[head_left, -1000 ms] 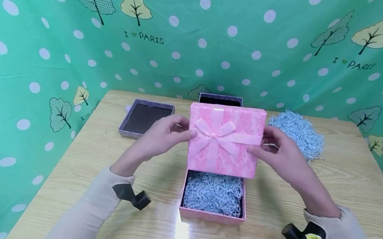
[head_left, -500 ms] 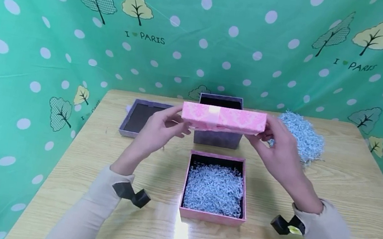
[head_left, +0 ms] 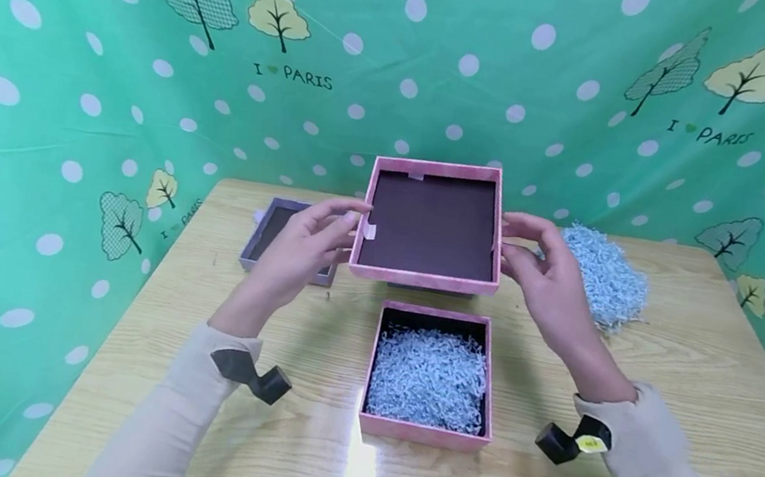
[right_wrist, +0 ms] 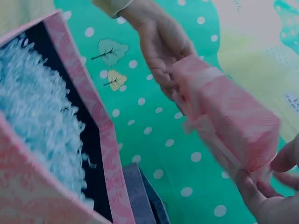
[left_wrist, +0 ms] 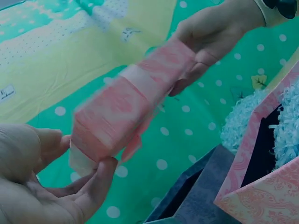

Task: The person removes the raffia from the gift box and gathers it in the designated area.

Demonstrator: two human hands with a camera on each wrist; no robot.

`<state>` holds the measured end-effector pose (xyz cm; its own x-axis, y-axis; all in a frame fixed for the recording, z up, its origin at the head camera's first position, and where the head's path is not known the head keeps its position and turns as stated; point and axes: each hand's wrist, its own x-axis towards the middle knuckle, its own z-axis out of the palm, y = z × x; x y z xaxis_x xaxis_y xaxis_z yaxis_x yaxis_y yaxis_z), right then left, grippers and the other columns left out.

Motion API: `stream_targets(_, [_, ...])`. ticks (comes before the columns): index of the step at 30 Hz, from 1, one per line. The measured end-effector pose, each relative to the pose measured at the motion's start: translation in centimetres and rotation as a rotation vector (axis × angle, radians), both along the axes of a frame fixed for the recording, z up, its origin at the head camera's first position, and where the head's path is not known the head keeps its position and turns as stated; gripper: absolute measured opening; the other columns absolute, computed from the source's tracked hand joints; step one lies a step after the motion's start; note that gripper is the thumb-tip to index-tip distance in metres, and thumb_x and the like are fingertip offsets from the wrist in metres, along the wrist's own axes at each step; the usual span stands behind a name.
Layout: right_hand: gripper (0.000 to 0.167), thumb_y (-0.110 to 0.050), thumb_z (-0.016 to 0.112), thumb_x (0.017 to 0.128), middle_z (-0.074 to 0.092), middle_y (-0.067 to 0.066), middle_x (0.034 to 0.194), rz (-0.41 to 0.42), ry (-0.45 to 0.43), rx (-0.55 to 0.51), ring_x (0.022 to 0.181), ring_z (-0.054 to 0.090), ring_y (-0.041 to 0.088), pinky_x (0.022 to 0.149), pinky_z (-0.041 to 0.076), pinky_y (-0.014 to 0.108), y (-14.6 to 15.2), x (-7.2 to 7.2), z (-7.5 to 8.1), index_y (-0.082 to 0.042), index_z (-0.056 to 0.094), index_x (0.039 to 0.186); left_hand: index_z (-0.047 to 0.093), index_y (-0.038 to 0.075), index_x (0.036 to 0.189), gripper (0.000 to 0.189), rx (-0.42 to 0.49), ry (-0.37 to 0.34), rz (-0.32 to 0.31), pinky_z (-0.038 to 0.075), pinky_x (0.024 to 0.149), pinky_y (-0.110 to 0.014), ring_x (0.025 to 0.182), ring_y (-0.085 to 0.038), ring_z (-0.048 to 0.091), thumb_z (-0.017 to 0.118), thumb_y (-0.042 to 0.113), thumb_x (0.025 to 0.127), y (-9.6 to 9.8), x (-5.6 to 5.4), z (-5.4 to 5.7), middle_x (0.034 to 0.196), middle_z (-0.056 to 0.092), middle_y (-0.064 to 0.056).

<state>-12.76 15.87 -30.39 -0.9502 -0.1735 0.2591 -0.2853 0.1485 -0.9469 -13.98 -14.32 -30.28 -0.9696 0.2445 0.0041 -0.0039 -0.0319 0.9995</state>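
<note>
Between my two hands a pink box lid (head_left: 432, 226) is held up in the air, its dark inside turned toward me. My left hand (head_left: 308, 247) grips its left side and my right hand (head_left: 545, 287) its right side, thumb and fingers pinching the rim. Both wrist views show the lid edge-on, a little blurred, with its ribbon bow (left_wrist: 133, 145) on the far face. Below it on the table stands the pink box (head_left: 423, 434), open at the top, with blue shredded paper (head_left: 429, 377) inside.
Behind the raised lid is a dark grey-purple box (left_wrist: 201, 193), mostly hidden in the head view. A matching grey lid (head_left: 268, 240) lies inside-up at the left. A loose heap of blue shredded paper (head_left: 604, 277) sits at the right back. A green dotted cloth (head_left: 459, 99) hangs behind the table.
The pink lid has turned over in my hands: its bow face pointed at me, then its edge, and now its inside. Both hands have shifted slightly with it.
</note>
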Motion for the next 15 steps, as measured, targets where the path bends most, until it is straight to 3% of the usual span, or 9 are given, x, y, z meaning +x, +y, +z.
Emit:
stream_targets(6, [0.053,-0.034,0.054,0.097,0.046,0.012,0.127,0.003,-0.167,-0.04,0.108,0.059,0.021,0.089,0.055,0.025,-0.8,-1.3,0.1,-0.013,0.039,0.143,0.039,0.024,0.143,0.05,0.044,-0.015,-0.016,0.055,0.088,-0.033,0.103,-0.02,0.064,0.057,0.017,0.097,-1.2,-0.3,0.0,0.121,0.059,-0.014])
stream_targets(15, [0.057,-0.029,0.054,0.098,0.047,0.013,0.135,0.134,-0.357,-0.08,0.111,0.055,0.016,0.096,0.051,0.029,-2.7,-2.7,-0.5,-0.014,0.031,0.149,0.029,0.015,0.149,0.056,-0.031,-0.09,-0.066,0.055,0.088,-0.03,0.099,-0.017,0.064,0.051,0.011,0.098,-3.9,-0.8,-0.2,0.123,0.053,-0.009])
